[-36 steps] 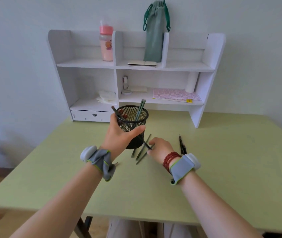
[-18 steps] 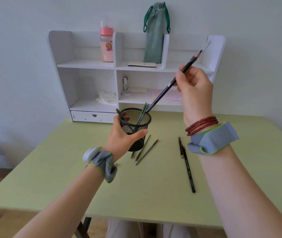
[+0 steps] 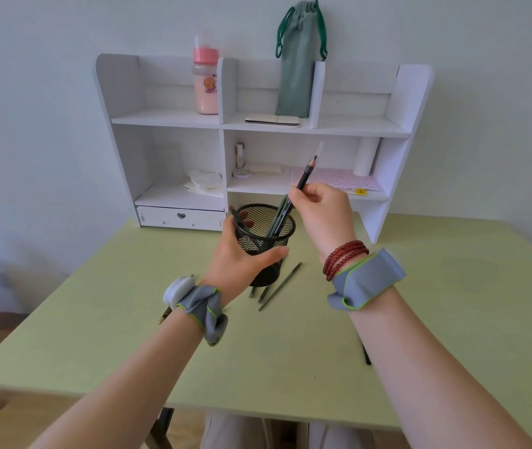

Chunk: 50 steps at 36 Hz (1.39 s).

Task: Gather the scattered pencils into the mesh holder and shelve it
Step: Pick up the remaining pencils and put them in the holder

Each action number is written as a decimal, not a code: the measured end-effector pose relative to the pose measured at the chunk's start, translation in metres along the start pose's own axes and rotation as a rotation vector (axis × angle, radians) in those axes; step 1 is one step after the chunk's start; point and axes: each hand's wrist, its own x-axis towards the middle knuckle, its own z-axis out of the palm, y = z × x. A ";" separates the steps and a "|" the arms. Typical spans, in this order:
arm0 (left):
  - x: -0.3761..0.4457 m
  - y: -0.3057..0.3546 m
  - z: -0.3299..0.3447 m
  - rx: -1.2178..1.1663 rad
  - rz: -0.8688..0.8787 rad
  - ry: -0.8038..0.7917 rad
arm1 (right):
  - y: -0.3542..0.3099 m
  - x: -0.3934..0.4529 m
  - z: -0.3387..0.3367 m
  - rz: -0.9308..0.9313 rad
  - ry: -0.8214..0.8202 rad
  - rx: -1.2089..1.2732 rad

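The black mesh holder [image 3: 271, 222] stands on the green table, gripped around its near side by my left hand [image 3: 242, 259]. Several green pencils lean inside it. My right hand [image 3: 321, 212] hovers just right of the holder's rim, pinching a dark pencil [image 3: 305, 175] whose lower end reaches into the holder and whose tip points up. Green pencils [image 3: 280, 286] lie on the table just in front of the holder. Another dark pencil [image 3: 367, 356] shows partly behind my right forearm. A pencil end [image 3: 164, 315] pokes out beside my left wrist.
A white desktop shelf unit [image 3: 258, 124] stands behind the holder, with a pink bottle [image 3: 205, 82], a green pouch [image 3: 297, 59], a flat case, tape, a sticker sheet and a small drawer. The green table [image 3: 452, 303] extends right.
My right hand picked a dark pencil off the table, raised it high, then lowered it so its end now sits inside the holder. My left hand kept hold of the holder.
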 end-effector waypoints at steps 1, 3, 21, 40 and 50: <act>0.000 -0.001 0.000 0.000 -0.002 -0.001 | 0.001 -0.001 0.001 0.010 -0.005 -0.013; 0.001 -0.002 0.000 0.000 -0.003 -0.010 | 0.003 -0.001 0.003 0.026 -0.015 -0.032; 0.000 -0.002 0.006 -0.042 0.016 -0.057 | 0.020 0.003 0.008 0.040 -0.052 -0.130; 0.003 0.000 0.009 -0.099 -0.020 -0.046 | 0.061 0.026 -0.037 0.187 -0.091 -0.158; 0.005 -0.003 0.012 -0.081 -0.023 -0.043 | 0.103 0.026 -0.057 0.375 -0.133 -0.429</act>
